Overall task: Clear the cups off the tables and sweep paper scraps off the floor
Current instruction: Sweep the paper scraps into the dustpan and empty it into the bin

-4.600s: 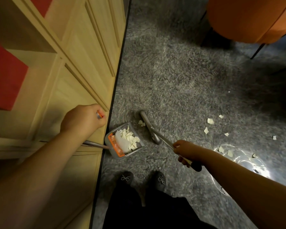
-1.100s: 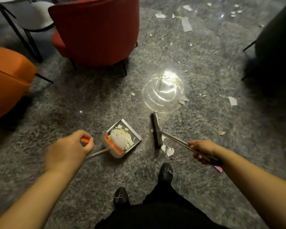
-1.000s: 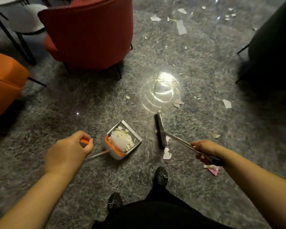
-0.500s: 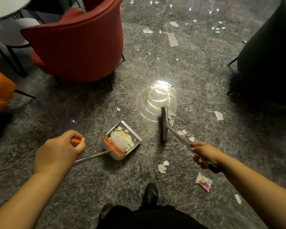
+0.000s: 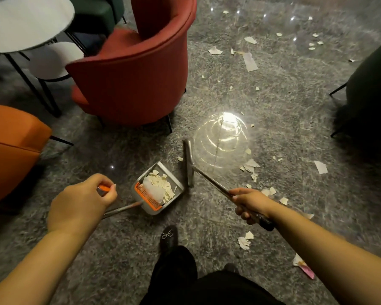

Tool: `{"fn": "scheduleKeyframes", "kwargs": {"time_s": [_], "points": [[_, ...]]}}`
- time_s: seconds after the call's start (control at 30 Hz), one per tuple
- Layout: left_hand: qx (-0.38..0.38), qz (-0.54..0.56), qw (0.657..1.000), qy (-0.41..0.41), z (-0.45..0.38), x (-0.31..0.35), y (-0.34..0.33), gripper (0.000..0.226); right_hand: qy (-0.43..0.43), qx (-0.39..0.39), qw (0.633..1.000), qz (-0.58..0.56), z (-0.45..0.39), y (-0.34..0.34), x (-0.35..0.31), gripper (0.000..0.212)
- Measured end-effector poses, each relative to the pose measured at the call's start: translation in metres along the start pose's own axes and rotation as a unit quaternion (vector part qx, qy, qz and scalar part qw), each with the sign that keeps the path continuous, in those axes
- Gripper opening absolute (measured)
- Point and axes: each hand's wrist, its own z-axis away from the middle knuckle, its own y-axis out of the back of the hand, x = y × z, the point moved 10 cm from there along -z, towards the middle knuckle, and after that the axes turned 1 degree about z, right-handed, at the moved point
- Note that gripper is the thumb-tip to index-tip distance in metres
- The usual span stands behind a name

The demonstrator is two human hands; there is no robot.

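Left hand (image 5: 80, 202) clenched round grey long-handled dustpan (image 5: 161, 190) (heaped with white paper scraps (image 5: 161, 183)); right hand (image 5: 250, 202) gripping metal-handled broom (image 5: 189, 162); more scraps right, far.

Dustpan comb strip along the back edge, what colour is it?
Orange, on the grey long-handled dustpan; the comb strip shows clearly in the head view.
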Motion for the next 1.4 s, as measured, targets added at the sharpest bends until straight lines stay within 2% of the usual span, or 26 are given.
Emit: {"fn": "scheduleKeyframes", "kwargs": {"time_s": [0.27,0.5,0.77,0.97,1.13,1.4], "points": [[-0.054,-0.029,0.998,-0.006,-0.073,-0.047,0.017,0.01,-0.026,-0.02,0.999,-0.034,-0.066,-0.09,-0.07,0.037],[-0.079,-0.054,0.993,-0.066,-0.115,-0.048,0.013,0.01,-0.043,-0.003,0.997,-0.062,-0.089,-0.103,-0.083,0.037],[-0.087,-0.071,0.984,-0.135,-0.127,0.002,-0.013,0.017,-0.095,0.046,0.982,-0.155,-0.066,-0.039,-0.032,0.028],[-0.101,-0.044,0.978,-0.175,-0.117,0.077,-0.037,0.011,-0.115,0.096,0.972,-0.18,-0.026,0.024,0.026,0.025],[-0.112,-0.012,0.976,-0.189,-0.092,0.143,-0.057,0.008,-0.132,0.149,0.959,-0.204,0.007,0.095,0.069,0.038],[-0.11,0.004,0.974,-0.197,-0.055,0.232,-0.091,0.008,-0.085,0.161,0.97,-0.163,0.038,0.179,0.098,0.041]]}}
